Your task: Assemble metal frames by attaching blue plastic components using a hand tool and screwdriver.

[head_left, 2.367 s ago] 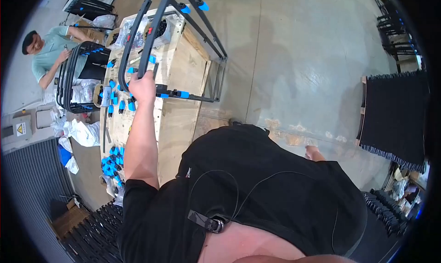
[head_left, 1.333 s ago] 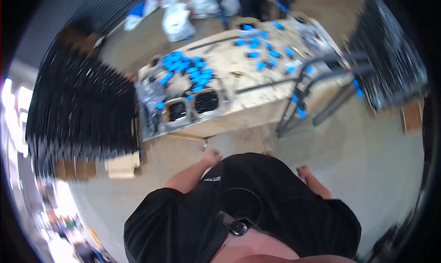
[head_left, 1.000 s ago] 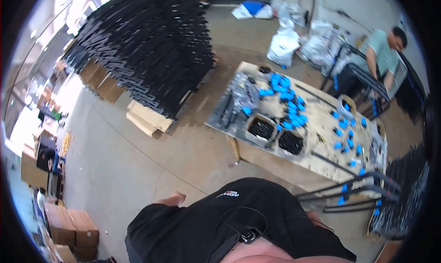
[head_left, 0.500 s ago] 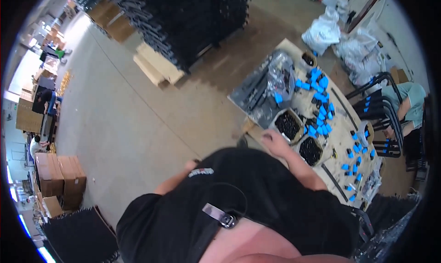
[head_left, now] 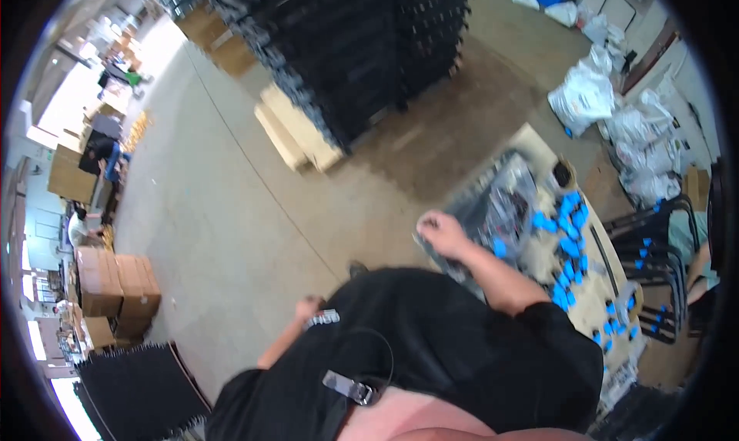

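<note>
My right hand (head_left: 443, 235) is over the near left corner of a work table (head_left: 531, 145), its fingers curled in; a small dark spot shows at the fingertips, too small to name. Beside it lie a dark grey sheet-like bundle (head_left: 462, 206) and a clear plastic bag (head_left: 508, 202) with dark parts inside. Many blue-and-black plastic pieces (head_left: 570, 248) are strewn across the table beyond my forearm. My left hand (head_left: 309, 309) hangs low at my belly, away from the table, with its fingers curled; whatever they may hold is hidden.
A tall stack of black frames (head_left: 346, 48) rises ahead, with wooden boards (head_left: 296, 129) at its foot. White sacks (head_left: 581, 98) lie at the right. Black tubular frames (head_left: 654, 264) stand beyond the table near another person's arm (head_left: 699, 272). Cardboard boxes (head_left: 115, 283) are stacked left.
My right hand has moved off the table edge beside the tubs of black pieces to the grey bundle's corner. The view has shifted, and my body now covers the tubs.
</note>
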`<action>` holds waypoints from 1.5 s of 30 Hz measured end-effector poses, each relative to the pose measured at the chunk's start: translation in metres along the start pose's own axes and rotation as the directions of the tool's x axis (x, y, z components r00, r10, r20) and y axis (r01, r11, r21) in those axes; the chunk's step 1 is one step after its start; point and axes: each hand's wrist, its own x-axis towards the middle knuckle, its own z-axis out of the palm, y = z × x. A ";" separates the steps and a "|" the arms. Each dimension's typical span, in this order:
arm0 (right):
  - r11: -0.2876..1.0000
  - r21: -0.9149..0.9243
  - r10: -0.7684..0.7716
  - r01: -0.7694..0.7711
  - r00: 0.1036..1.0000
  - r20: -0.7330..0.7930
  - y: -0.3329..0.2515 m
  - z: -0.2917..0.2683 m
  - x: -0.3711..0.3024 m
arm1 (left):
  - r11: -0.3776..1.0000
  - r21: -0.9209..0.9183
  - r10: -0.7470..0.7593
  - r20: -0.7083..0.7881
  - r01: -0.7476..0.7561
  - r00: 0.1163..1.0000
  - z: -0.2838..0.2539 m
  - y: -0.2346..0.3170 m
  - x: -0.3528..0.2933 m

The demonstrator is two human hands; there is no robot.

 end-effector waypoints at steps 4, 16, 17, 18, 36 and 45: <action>0.995 0.101 0.016 -0.009 0.997 -0.074 -0.030 0.022 0.083 | 0.993 -0.093 0.061 -0.098 -0.070 0.993 -0.018 -0.006 0.030; 0.957 0.291 0.128 -0.001 0.900 -0.417 -0.137 0.005 0.232 | 0.549 -0.029 0.662 -0.595 -0.836 0.455 -0.469 0.321 0.174; 0.952 0.305 0.117 0.024 0.893 -0.435 -0.149 -0.006 0.241 | 0.448 -0.019 0.681 -0.640 -0.894 0.355 -0.503 0.370 0.160; 0.954 0.295 0.100 0.044 0.885 -0.456 -0.156 -0.029 0.241 | 0.389 0.063 0.736 -0.621 -0.919 0.269 -0.524 0.435 0.112; 0.193 -0.981 -0.750 0.015 0.647 -0.138 -0.574 -0.458 0.482 | 0.569 0.769 0.802 -0.597 -0.291 -0.009 -0.709 0.802 -0.094; 0.766 0.060 -0.372 0.640 0.518 -0.770 -0.720 -0.605 0.700 | 0.648 0.720 0.720 -0.686 -0.248 -0.109 -0.706 0.815 -0.079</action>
